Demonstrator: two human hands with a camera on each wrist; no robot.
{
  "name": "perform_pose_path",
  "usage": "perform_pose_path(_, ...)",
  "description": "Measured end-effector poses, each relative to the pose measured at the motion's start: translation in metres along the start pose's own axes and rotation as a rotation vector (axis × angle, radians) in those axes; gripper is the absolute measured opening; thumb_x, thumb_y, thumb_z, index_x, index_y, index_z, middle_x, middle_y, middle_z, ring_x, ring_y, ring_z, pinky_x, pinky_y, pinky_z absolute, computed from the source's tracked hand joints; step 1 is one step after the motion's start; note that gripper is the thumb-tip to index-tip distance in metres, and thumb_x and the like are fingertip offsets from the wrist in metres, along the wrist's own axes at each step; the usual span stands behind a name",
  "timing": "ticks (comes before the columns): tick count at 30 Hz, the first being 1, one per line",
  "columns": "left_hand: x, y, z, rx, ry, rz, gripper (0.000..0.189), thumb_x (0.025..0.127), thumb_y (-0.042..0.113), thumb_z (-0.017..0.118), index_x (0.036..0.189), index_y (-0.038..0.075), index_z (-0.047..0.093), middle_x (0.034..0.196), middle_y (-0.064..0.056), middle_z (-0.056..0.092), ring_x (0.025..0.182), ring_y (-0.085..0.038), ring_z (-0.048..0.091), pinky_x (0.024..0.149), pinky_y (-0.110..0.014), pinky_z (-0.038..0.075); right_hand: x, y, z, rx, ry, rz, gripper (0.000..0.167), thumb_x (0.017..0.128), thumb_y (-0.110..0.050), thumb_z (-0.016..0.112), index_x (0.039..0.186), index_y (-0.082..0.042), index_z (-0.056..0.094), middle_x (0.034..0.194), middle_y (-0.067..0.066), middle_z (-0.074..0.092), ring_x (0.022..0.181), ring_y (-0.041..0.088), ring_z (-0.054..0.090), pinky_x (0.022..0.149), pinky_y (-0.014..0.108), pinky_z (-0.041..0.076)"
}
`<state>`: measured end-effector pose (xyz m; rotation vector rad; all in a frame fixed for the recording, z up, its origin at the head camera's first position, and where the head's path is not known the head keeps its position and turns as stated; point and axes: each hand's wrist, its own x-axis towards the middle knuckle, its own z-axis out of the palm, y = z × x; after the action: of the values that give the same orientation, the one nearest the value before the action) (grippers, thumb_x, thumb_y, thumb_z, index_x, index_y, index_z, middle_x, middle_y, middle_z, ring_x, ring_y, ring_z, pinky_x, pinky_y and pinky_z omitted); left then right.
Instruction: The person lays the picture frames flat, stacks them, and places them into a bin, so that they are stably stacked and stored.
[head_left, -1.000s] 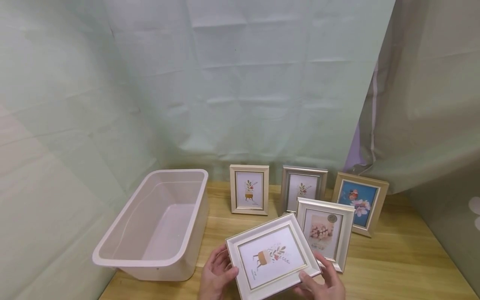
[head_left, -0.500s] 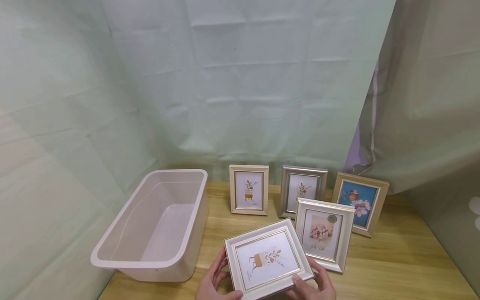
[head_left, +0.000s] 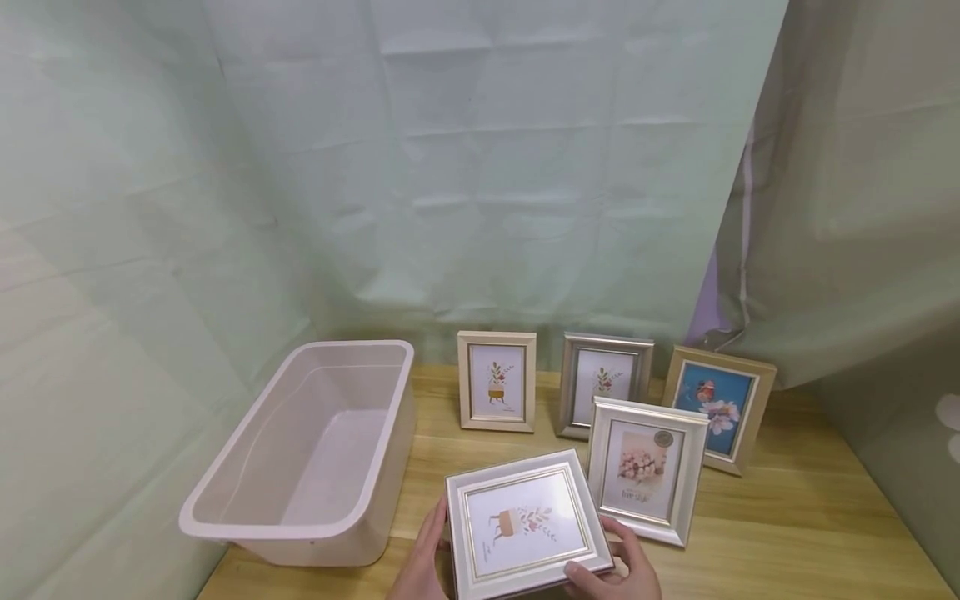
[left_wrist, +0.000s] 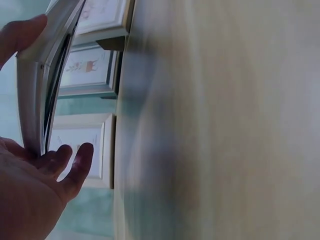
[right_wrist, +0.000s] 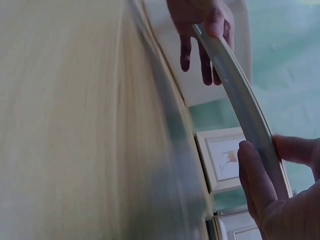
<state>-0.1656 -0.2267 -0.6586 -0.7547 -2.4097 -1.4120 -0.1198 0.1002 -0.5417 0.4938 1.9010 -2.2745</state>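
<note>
While the white frame (head_left: 525, 525) hung just above the wooden table (head_left: 787, 533), both hands pinched it by its side edges, picture side up. Left of the hands stood a pale plastic bin (head_left: 225, 512), well apart from them. The left hand (head_left: 420, 562) held the frame's left edge, thumb on the rim and fingers (left_wrist: 75, 160) spread loosely underneath, as the left wrist view showed. The right hand (head_left: 615, 571) held the lower right corner, its thumb (right_wrist: 255, 170) pressed on the front rim and the other fingers behind it. Beyond the hands stood a cream frame (head_left: 497, 381) and a silver frame (head_left: 603, 383); just right of the held frame leaned another white frame (head_left: 645, 471), and further right a tan frame (head_left: 718, 408). The grip looked light, on edges only, so the frame could have slipped and struck the table, and any swing to the right could have knocked over the standing neighbour so close to it.
</note>
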Motion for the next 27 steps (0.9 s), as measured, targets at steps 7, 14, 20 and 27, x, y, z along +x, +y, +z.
perform_pose_path(7, 0.017, 0.041, -0.02, 0.091, -0.121, -0.224, 0.148, 0.064, 0.049, 0.106, 0.172, -0.003, 0.019, 0.167, -0.034, 0.041, 0.13, -0.009, 0.055, 0.103, -0.021, 0.051, 0.001, 0.002, -0.002, -0.349, -0.058, -0.087, 0.104, 0.071, 0.003, 0.092, 0.16, 0.007, 0.038, 0.125, 0.028, 0.061, 0.08, 0.022, 0.078, 0.071, 0.031, 0.067)
perform_pose_path(14, 0.044, 0.103, -0.033, 0.066, -0.171, -0.42, 0.145, 0.057, 0.036, 0.106, 0.169, -0.007, 0.025, 0.171, -0.028, 0.04, 0.136, -0.021, 0.055, 0.119, -0.03, 0.045, 0.008, 0.005, 0.001, -0.573, 0.012, -0.191, 0.093, 0.067, 0.005, 0.093, 0.15, 0.008, 0.051, 0.111, 0.022, 0.072, 0.071, 0.017, 0.075, 0.064, 0.025, 0.062)
perform_pose_path(20, 0.05, 0.105, -0.035, 0.122, -0.226, -0.465, 0.146, 0.056, 0.035, 0.105, 0.17, -0.006, 0.023, 0.173, -0.029, 0.037, 0.158, -0.046, 0.039, 0.127, -0.056, 0.041, 0.017, 0.017, 0.001, -0.716, 0.039, -0.274, 0.084, 0.063, -0.004, 0.099, 0.137, 0.008, 0.062, 0.094, 0.006, 0.073, 0.076, 0.011, 0.068, 0.068, 0.024, 0.051)
perform_pose_path(27, 0.051, 0.1, -0.037, 0.158, -0.259, -0.444, 0.147, 0.054, 0.036, 0.105, 0.169, -0.006, 0.024, 0.169, -0.032, 0.04, 0.155, -0.053, 0.041, 0.121, -0.074, 0.04, 0.019, 0.023, 0.005, -0.826, 0.112, -0.326, 0.076, 0.058, -0.013, 0.101, 0.126, 0.005, 0.072, 0.113, 0.018, 0.065, 0.1, 0.027, 0.065, 0.083, 0.034, 0.054)
